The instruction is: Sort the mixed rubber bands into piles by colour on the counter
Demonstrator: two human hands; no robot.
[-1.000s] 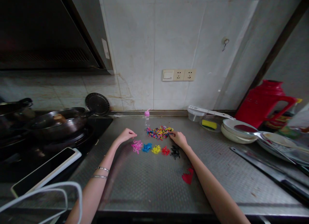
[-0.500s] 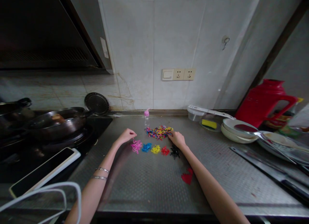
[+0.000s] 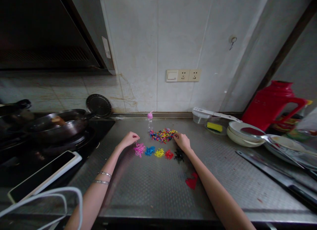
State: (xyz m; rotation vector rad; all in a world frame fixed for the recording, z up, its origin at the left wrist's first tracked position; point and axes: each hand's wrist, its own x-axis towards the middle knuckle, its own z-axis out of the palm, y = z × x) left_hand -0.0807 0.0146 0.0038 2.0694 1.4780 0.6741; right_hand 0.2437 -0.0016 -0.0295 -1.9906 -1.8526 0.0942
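A mixed heap of small coloured loops, which look like rubber bands (image 3: 162, 135), lies on the metal counter (image 3: 143, 187). Nearer me runs a row of sorted piles: pink (image 3: 139, 149), blue (image 3: 150, 151), yellow (image 3: 159, 152), red (image 3: 169, 154) and black (image 3: 179, 155). My left hand (image 3: 129, 139) hovers by the pink pile, fingertips pinched; anything between them is too small to make out. My right hand (image 3: 182, 141) rests at the right end of the heap, fingers closed together at its edge, and what they grip is hidden. Behind the heap stands a tiny clear bottle with a pink top (image 3: 150, 115).
A red heart-shaped piece (image 3: 192, 181) lies beside my right forearm. To the left are a pan (image 3: 59, 124) on the stove and a phone-like device (image 3: 44, 175). On the right sit a sponge (image 3: 214, 127), bowls (image 3: 244, 136), a long knife (image 3: 267, 172) and a red thermos (image 3: 268, 104).
Both hands stay in almost the same places, the left pinched near the pink pile and the right at the heap's edge. The view has shifted very slightly.
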